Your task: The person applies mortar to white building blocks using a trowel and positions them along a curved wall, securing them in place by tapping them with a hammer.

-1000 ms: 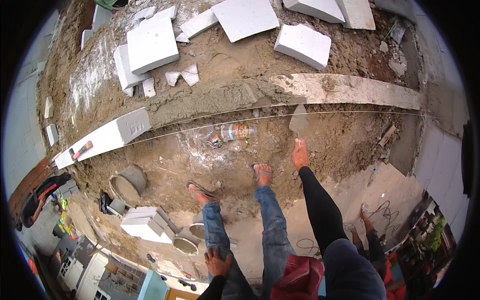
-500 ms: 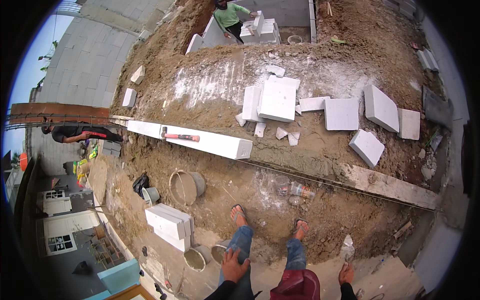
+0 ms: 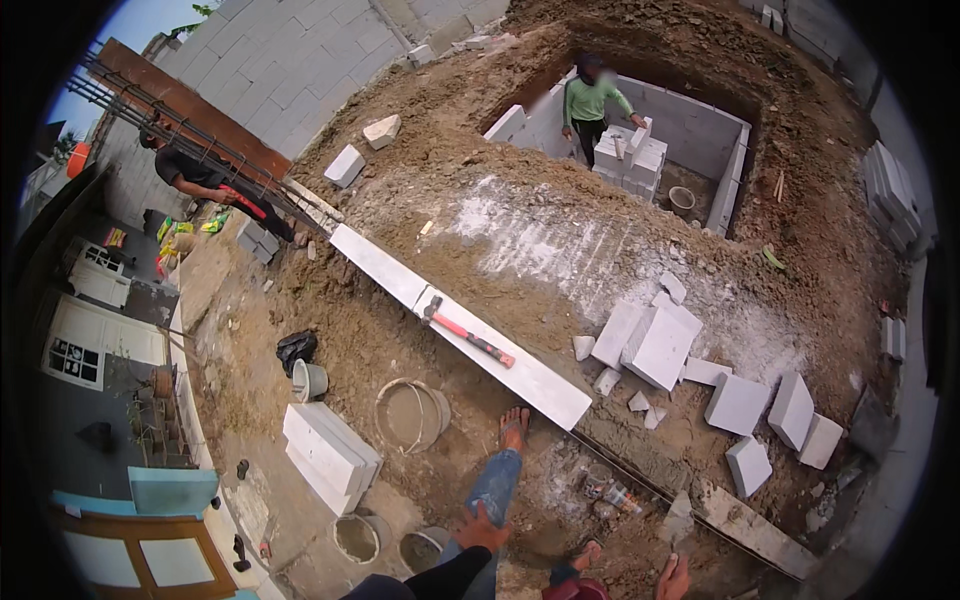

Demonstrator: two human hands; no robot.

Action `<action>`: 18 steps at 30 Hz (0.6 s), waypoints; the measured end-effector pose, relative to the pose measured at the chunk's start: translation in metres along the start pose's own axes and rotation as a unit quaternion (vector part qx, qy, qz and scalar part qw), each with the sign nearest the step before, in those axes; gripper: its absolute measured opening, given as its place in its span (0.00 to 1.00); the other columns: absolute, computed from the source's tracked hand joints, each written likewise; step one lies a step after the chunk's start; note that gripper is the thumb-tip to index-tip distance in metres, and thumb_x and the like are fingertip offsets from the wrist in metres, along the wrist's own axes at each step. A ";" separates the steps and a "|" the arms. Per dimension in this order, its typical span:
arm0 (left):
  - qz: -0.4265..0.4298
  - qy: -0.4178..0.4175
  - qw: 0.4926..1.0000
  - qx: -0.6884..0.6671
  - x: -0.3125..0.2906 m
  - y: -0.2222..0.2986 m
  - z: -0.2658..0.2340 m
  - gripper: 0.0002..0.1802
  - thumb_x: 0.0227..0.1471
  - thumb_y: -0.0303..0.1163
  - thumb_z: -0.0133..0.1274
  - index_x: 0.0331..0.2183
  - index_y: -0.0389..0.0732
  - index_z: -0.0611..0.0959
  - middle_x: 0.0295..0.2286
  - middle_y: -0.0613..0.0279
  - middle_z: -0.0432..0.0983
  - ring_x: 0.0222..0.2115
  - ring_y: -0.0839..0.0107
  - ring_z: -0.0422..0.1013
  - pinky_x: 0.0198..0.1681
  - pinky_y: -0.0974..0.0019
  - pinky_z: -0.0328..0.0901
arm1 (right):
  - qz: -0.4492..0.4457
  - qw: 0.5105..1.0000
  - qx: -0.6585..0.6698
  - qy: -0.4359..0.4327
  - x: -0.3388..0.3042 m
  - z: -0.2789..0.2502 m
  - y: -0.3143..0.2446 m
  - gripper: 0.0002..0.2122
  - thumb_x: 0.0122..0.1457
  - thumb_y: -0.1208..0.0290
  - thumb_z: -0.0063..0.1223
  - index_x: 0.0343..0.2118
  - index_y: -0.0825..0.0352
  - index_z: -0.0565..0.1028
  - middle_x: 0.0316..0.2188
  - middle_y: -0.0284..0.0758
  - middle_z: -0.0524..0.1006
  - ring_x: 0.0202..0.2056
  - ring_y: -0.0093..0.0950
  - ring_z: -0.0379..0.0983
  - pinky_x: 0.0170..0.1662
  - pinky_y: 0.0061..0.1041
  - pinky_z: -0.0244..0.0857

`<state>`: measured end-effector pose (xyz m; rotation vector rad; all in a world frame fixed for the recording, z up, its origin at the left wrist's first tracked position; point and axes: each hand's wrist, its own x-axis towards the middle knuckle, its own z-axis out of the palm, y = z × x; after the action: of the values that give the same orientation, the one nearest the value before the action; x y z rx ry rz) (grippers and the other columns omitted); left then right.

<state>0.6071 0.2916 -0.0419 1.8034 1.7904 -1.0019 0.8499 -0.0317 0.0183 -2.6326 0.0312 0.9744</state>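
My right hand (image 3: 673, 579), low in the picture, is closed round the handle of a trowel (image 3: 677, 517). The trowel's mortar-smeared blade points forward, near the mortar strip (image 3: 640, 455) at the end of a row of white blocks (image 3: 545, 386). On my bent left leg, about the knee of the jeans (image 3: 493, 487), lies my left hand (image 3: 482, 530), fingers spread and holding nothing. A red and black hammer (image 3: 470, 336) rests on top of the block row, ahead of my left foot (image 3: 514, 428).
Mortar fills a bucket (image 3: 412, 415) left of my leg; stacked white blocks (image 3: 330, 455) stand beyond it. Loose blocks (image 3: 663, 345) and a plank (image 3: 755, 530) lie to the right. One co-worker (image 3: 597, 105) stands in the walled pit, another (image 3: 205, 180) by rebar at left.
The view has swung and tilted, so the block row now slants down to the right. My left foot has stepped closer to the row. The trowel has moved toward the mortar strip.
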 end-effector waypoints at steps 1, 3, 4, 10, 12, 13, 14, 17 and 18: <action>0.016 0.031 0.999 0.013 0.022 0.005 -0.015 0.54 0.42 0.63 0.60 0.66 0.51 0.62 0.65 0.46 0.54 0.62 0.42 0.58 0.61 0.35 0.53 | 0.003 1.000 -0.001 -0.008 0.008 -0.004 -0.062 0.23 0.67 0.50 0.46 0.55 0.63 0.75 0.46 0.52 0.78 0.48 0.51 0.75 0.52 0.45 0.66; 0.054 0.072 0.995 0.038 0.037 0.028 -0.030 0.52 0.42 0.62 0.60 0.65 0.52 0.64 0.64 0.48 0.55 0.61 0.43 0.59 0.61 0.36 0.54 | -0.129 0.990 0.024 0.046 0.073 0.020 -0.133 0.23 0.70 0.55 0.42 0.45 0.78 0.73 0.25 0.53 0.74 0.29 0.50 0.72 0.34 0.47 0.62; 0.058 0.104 0.991 0.057 0.024 0.046 -0.048 0.47 0.44 0.59 0.60 0.63 0.52 0.67 0.62 0.50 0.61 0.60 0.45 0.61 0.61 0.38 0.55 | -0.126 0.991 0.018 -0.030 0.083 -0.001 -0.203 0.32 0.69 0.50 0.41 0.58 0.82 0.67 0.46 0.60 0.77 0.48 0.52 0.75 0.52 0.43 0.67; 0.036 0.161 0.983 0.079 0.083 0.037 -0.079 0.35 0.42 0.53 0.61 0.51 0.49 0.77 0.49 0.56 0.72 0.50 0.54 0.69 0.49 0.47 0.64 | -0.634 0.744 0.133 0.161 0.129 0.006 -0.679 0.15 0.65 0.59 0.51 0.42 0.69 0.74 0.26 0.44 0.72 0.24 0.38 0.69 0.30 0.38 0.62; 0.058 0.140 0.987 0.058 0.090 0.059 -0.094 0.34 0.41 0.54 0.62 0.49 0.48 0.78 0.48 0.57 0.72 0.49 0.55 0.69 0.47 0.47 0.64 | -0.650 0.674 -0.053 0.348 0.148 -0.026 -0.743 0.21 0.64 0.55 0.52 0.50 0.68 0.71 0.40 0.42 0.71 0.37 0.38 0.69 0.40 0.40 0.64; 0.067 0.135 0.987 0.056 0.097 0.064 -0.098 0.34 0.41 0.55 0.61 0.48 0.48 0.78 0.47 0.57 0.72 0.49 0.55 0.69 0.47 0.47 0.64 | -0.642 0.621 -0.136 0.429 0.154 -0.030 -0.772 0.24 0.63 0.52 0.52 0.54 0.68 0.70 0.47 0.42 0.70 0.44 0.37 0.69 0.45 0.40 0.65; 0.071 0.132 0.987 0.054 0.103 0.064 -0.102 0.34 0.41 0.55 0.61 0.48 0.48 0.78 0.47 0.57 0.72 0.48 0.55 0.69 0.47 0.46 0.65 | -0.627 0.558 -0.212 0.501 0.155 -0.029 -0.798 0.28 0.63 0.50 0.53 0.57 0.68 0.68 0.54 0.41 0.69 0.50 0.37 0.69 0.50 0.41 0.65; 0.025 0.113 0.992 0.058 0.118 0.025 -0.112 0.34 0.42 0.56 0.61 0.47 0.47 0.78 0.47 0.57 0.72 0.48 0.55 0.70 0.46 0.46 0.65 | -0.652 0.731 0.143 0.140 0.186 0.074 -0.804 0.18 0.65 0.54 0.51 0.41 0.68 0.78 0.22 0.47 0.78 0.23 0.45 0.74 0.30 0.39 0.68; 0.018 0.105 0.993 0.055 0.123 0.020 -0.114 0.34 0.42 0.56 0.60 0.47 0.47 0.78 0.47 0.57 0.72 0.48 0.55 0.70 0.46 0.46 0.65 | -0.589 0.794 0.124 0.081 0.204 0.113 -0.785 0.20 0.65 0.52 0.49 0.43 0.67 0.78 0.24 0.49 0.79 0.26 0.47 0.76 0.33 0.41 0.69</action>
<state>0.6393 0.4563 -0.0594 2.0700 1.8472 -0.9427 1.0403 0.7646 0.0444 -1.8521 -1.1888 0.2422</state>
